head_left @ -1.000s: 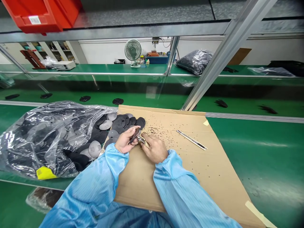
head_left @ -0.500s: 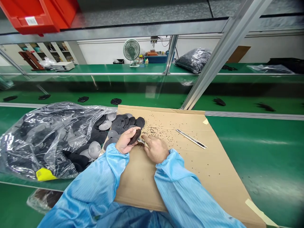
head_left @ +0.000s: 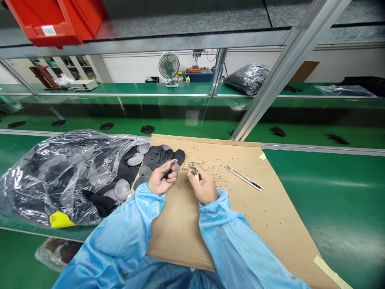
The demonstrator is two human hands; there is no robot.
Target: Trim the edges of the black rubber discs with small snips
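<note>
My left hand grips a black disc, seen nearly edge-on, above the cardboard's left part. To its right, a short gap away, my right hand is closed around a small metal hand tool with a pale handle. Small black bits lie scattered on the cardboard around and beyond my hands. Just left of my left hand is a heap of black and grey oval discs, spilling from a clear plastic bag.
A white-and-black knife-like tool lies on the cardboard at the right. Behind runs a green conveyor carrying several black pieces. A slanted metal post rises behind the cardboard. A red bin sits upper left.
My right hand has drawn back to the right with the tool, away from the disc. In my left hand the disc has turned more edge-on. The view has shifted slightly.
</note>
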